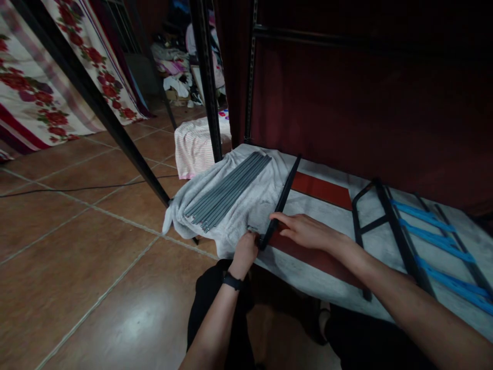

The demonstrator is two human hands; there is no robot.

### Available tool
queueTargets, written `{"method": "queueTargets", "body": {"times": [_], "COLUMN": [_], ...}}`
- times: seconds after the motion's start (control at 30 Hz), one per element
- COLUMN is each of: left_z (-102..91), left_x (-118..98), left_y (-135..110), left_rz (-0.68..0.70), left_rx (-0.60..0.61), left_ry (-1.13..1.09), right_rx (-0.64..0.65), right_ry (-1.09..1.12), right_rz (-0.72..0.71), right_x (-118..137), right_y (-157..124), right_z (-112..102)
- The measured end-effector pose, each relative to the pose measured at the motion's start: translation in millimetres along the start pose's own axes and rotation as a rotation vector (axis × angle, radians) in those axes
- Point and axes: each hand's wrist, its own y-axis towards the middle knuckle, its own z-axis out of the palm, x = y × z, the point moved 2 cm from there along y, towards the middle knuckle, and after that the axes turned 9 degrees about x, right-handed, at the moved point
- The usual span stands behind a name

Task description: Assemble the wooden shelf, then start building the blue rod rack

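A black bar lies slantwise across the shelf between a grey towel and a red-and-white surface. My right hand reaches in from the right and grips the bar near its lower part, fingertips over its edge. At the bar's near end is my left hand, with a black wristband; its fingers are curled together and whatever they pinch is hidden. On the towel, left of both hands, several thin grey rods lie side by side.
A black frame with blue straps lies on the right of the shelf. Black uprights rise at the shelf's left, before a dark red panel. A cable crosses the tiled floor. A striped cloth covers something behind.
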Motion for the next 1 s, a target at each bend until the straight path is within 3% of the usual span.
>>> {"method": "queueTargets", "body": {"times": [0.2,0.37,0.53,0.8,1.0], "left_z": [3.0,4.7,1.8,1.8,6.1], "left_x": [-5,-6,-6,-3,-3], "left_y": [1,7,10,13,14], "left_rz": [0.054,0.033,0.049,-0.121,-0.225], "left_rx": [0.049,0.029,0.085,0.174,0.204], "left_ry": [0.167,0.158,-0.078,-0.417,-0.711], "right_rx": [0.014,0.033,0.028,0.083,0.057], "right_ry": [0.003,-0.019,-0.006,-0.011,-0.002], "right_rz": [0.022,0.061,0.071,0.12,0.121], "right_x": [0,1,-2,3,4], "right_y": [-1,-3,-9,-15,-18], "right_z": [1,3,1,-1,1]}}
